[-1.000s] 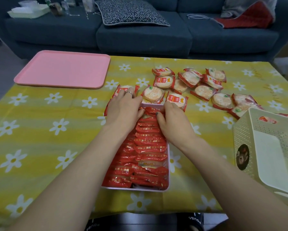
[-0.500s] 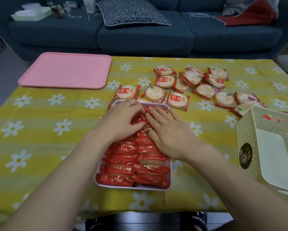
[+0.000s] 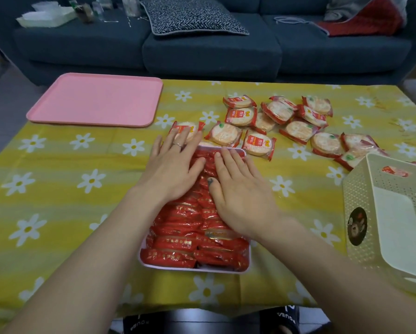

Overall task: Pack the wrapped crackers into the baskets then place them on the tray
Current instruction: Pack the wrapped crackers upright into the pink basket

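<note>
A pale pink basket (image 3: pixel 195 270) in front of me is packed with rows of red wrapped crackers (image 3: pixel 192 247) standing on edge. My left hand (image 3: pixel 173 169) lies flat on the far left part of the rows, fingers spread, reaching past the far rim. My right hand (image 3: pixel 238 186) lies flat on the right part, fingers straight. Neither hand grips anything. Several loose wrapped crackers (image 3: pixel 274 116) lie scattered beyond the basket. A cream basket (image 3: pixel 361 213) stands at the right edge. The pink tray (image 3: pixel 96 100) rests bare at the far left.
A yellow tablecloth (image 3: pixel 57 189) with white flowers covers the table. Behind it stands a dark blue sofa (image 3: pixel 202 51) with a patterned cushion (image 3: pixel 192 18), a red cloth and small items. A single cracker packet (image 3: pixel 395 171) shows through the cream basket's far side.
Both hands went from pinching crackers at the basket's far end to lying flat on top of the rows, fingers stretched out. The basket has stayed in place.
</note>
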A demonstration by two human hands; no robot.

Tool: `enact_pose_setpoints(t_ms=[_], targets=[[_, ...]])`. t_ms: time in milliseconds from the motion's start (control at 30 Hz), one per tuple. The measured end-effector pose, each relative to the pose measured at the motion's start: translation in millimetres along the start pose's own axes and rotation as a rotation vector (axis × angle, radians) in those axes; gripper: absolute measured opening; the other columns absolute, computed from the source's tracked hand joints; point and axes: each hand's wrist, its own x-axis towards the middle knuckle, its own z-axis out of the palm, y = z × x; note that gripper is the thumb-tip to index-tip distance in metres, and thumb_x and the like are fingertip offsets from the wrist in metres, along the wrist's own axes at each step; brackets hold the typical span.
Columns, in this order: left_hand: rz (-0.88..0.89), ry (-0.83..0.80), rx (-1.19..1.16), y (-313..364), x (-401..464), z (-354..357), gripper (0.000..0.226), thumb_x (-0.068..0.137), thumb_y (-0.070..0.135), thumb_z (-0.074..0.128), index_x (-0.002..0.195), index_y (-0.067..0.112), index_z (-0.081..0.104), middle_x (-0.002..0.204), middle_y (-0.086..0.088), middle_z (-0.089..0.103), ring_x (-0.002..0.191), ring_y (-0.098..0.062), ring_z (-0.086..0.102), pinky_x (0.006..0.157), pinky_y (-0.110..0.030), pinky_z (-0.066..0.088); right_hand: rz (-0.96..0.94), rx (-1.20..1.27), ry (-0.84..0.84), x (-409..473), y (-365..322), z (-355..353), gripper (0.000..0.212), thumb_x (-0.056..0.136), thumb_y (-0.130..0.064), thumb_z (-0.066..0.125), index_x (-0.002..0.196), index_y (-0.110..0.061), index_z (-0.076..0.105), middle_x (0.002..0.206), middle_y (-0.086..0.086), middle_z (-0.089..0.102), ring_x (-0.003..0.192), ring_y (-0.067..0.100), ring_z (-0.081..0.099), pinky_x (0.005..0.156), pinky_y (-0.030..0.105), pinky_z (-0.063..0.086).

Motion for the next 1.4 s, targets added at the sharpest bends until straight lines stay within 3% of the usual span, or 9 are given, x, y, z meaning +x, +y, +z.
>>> enact_pose_setpoints(t_ms=[100, 200, 333, 567, 800, 967, 1033, 1167, 1400], targets=[[-0.128, -0.054, -0.039, -8.1, 0.3, 3.2, 0.061, 0.105, 0.048, 0.03, 0.161, 0.028, 0.016, 0.169, -0.004, 0.015, 0.153, -0.028, 0.018, 0.124, -0.047, 0.015, 0.052, 0.13, -0.043, 3.4, -21.6, 6.6, 0.066, 0.104, -0.047, 0.011, 0.16, -0.011, 0.006, 0.168, 0.006, -0.001, 0.154, 0.018, -0.005, 0.125, 0.039, -0.005], [-0.114, -0.014, -0.088, -5.0, -1.5, 2.7, 0.057, 0.106, 0.042, 0.035, 0.157, 0.018, 0.028, 0.16, -0.008, 0.032, 0.14, -0.031, 0.04, 0.111, -0.044, 0.038, 0.095, 0.044, -0.109, 11.1, -25.3, 15.2, 0.072, 0.103, -0.053, 0.007, 0.159, -0.009, -0.003, 0.167, 0.008, -0.01, 0.154, 0.02, -0.013, 0.125, 0.04, -0.008], [-0.115, 0.001, -0.102, -4.3, -3.8, 1.8, 0.051, 0.106, 0.042, 0.037, 0.151, 0.019, 0.035, 0.151, -0.007, 0.039, 0.132, -0.029, 0.047, 0.1, -0.044, 0.046, 0.112, -0.056, -0.138, 14.0, -26.3, 19.9, 0.076, 0.099, -0.057, 0.0, 0.158, -0.008, -0.008, 0.166, 0.01, -0.015, 0.153, 0.022, -0.015, 0.125, 0.042, -0.007], [-0.114, 0.009, -0.15, -6.4, -1.7, 4.4, 0.048, 0.107, 0.039, 0.037, 0.151, 0.018, 0.035, 0.148, -0.007, 0.039, 0.128, -0.03, 0.049, 0.093, -0.042, 0.046, 0.083, 0.091, 0.119, 11.0, -35.0, 20.6, 0.074, 0.101, -0.051, 0.01, 0.158, -0.005, 0.014, 0.167, 0.014, 0.005, 0.155, 0.024, 0.0, 0.126, 0.042, 0.002], [-0.132, 0.015, -0.215, -7.2, -4.3, 3.2, 0.05, 0.108, 0.037, 0.036, 0.155, 0.022, 0.031, 0.154, -0.003, 0.033, 0.131, -0.028, 0.048, 0.096, -0.042, 0.047, 0.112, 0.108, 0.032, 12.4, -32.1, 35.2, 0.072, 0.102, -0.053, 0.009, 0.159, -0.01, 0.005, 0.168, 0.008, -0.004, 0.154, 0.02, -0.008, 0.125, 0.039, -0.005], [-0.162, -0.006, -0.364, -10.4, -2.4, 6.1, 0.054, 0.109, 0.032, 0.035, 0.16, 0.02, 0.023, 0.163, -0.004, 0.023, 0.146, -0.023, 0.033, 0.112, -0.039, 0.036, 0.047, 0.098, 0.19, 9.6, -37.5, 26.8, 0.071, 0.101, -0.048, 0.011, 0.157, -0.005, 0.023, 0.165, 0.013, 0.014, 0.155, 0.022, 0.007, 0.126, 0.043, 0.006], [-0.207, 0.013, -0.473, -14.4, -1.3, 6.9, 0.056, 0.108, 0.028, 0.036, 0.161, 0.017, 0.02, 0.161, -0.01, 0.029, 0.148, -0.023, 0.029, 0.116, -0.032, 0.027, 0.012, 0.094, 0.157, 6.1, -36.1, 27.9, 0.071, 0.1, -0.048, 0.01, 0.157, -0.006, 0.023, 0.166, 0.011, 0.015, 0.154, 0.021, 0.007, 0.126, 0.043, 0.005], [-0.241, 0.058, -0.528, -20.2, -3.5, 11.4, 0.049, 0.107, 0.022, 0.036, 0.155, 0.016, 0.031, 0.144, -0.014, 0.052, 0.135, -0.029, 0.047, 0.11, -0.038, 0.039, 0.086, 0.09, 0.138, 1.3, -35.5, 27.5, 0.073, 0.099, -0.048, 0.007, 0.157, -0.007, 0.021, 0.166, 0.012, 0.012, 0.155, 0.023, 0.006, 0.126, 0.041, 0.0], [-0.361, 0.071, -0.525, -10.9, -3.6, 9.8, 0.05, 0.109, 0.019, 0.031, 0.159, 0.018, 0.027, 0.15, -0.014, 0.051, 0.135, -0.034, 0.049, 0.106, -0.035, 0.038, 0.071, 0.188, 0.09, -19.4, -66.3, 34.2, 0.076, 0.097, -0.05, 0.002, 0.159, -0.008, 0.014, 0.167, 0.01, 0.004, 0.155, 0.021, -0.001, 0.126, 0.041, 0.0]])
